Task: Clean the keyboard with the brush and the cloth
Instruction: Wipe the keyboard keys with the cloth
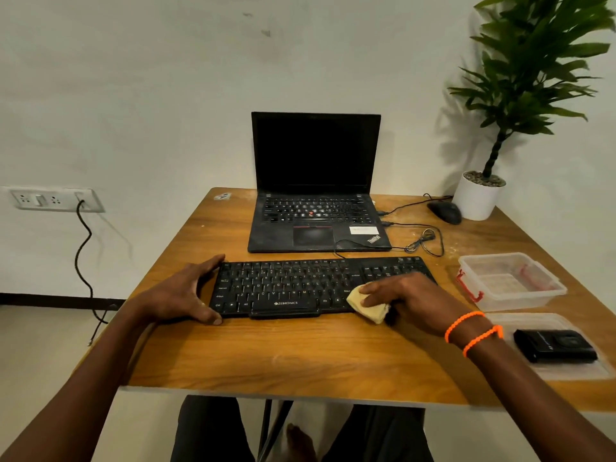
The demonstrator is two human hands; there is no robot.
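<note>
Keyboard [300, 288] lies across the near middle of the desk [300, 355], just before the laptop [316, 181]. The left hand [180, 295] grips its left end, thumb on the near edge, fingers [213, 262] curled over the far corner. The right hand [410, 301] holds a bunched yellow cloth [361, 306] pressed on the near-right keys.

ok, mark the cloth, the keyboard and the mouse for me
cloth [371, 313], head view, on the yellow fold below the fingers
keyboard [283, 285], head view, on the middle letter keys
mouse [445, 211], head view, on its black top shell
</note>
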